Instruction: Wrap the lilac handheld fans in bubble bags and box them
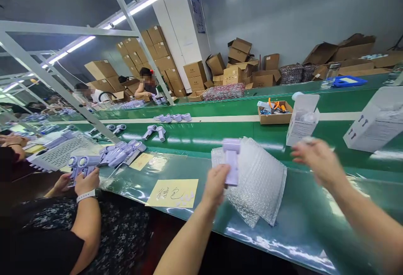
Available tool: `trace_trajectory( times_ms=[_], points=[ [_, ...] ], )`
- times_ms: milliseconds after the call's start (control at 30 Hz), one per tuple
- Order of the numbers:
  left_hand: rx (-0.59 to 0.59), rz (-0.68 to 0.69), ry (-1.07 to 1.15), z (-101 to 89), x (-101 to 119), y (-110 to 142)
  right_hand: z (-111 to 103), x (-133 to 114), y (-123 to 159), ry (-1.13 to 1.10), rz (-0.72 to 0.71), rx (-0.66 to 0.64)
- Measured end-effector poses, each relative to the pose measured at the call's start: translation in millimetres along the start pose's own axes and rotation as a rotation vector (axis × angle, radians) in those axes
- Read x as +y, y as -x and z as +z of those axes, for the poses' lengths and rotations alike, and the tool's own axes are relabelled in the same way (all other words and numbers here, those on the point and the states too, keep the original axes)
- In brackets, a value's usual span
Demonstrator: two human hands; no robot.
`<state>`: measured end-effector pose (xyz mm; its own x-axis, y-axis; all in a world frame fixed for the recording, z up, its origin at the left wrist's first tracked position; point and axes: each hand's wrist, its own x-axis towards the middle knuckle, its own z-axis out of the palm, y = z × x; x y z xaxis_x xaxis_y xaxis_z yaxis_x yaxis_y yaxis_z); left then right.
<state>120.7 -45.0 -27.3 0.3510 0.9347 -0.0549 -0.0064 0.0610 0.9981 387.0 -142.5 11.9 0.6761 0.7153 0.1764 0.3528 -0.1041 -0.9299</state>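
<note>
Workshop: grey wall, cardboard boxes stacked along the back, green table in front. Left hand: fingers closed around the lower part of a lavender device, held upright above the table, in front of bubble-wrap bags. Right hand: raised, blurred, fingers partly curled, near an open white box; something pale shows at the fingertips, cannot tell whether gripped. Second white box stands farther right. Shallow carton with tools sits left of the first box. Yellow paper, handwritten, lies left of the bags. At far left, a co-worker's hands hold more lavender devices.
</note>
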Motion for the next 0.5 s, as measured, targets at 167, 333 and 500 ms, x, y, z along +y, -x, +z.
trace_trajectory(
  times_ms=[167,333,500],
  points=[
    [-0.631,0.448,-0.53,62.8,9.3,43.2,26.4,8.3,91.9,-0.724,0.41,-0.33],
    [-0.805,1.127,-1.449,28.3,22.1,42.3,-23.8,42.5,127.8,-0.897,0.556,0.005],
    [-0.904,1.113,-1.655,23.5,13.4,21.3,-39.0,56.4,169.5,-0.937,0.749,-0.094]
  ],
)
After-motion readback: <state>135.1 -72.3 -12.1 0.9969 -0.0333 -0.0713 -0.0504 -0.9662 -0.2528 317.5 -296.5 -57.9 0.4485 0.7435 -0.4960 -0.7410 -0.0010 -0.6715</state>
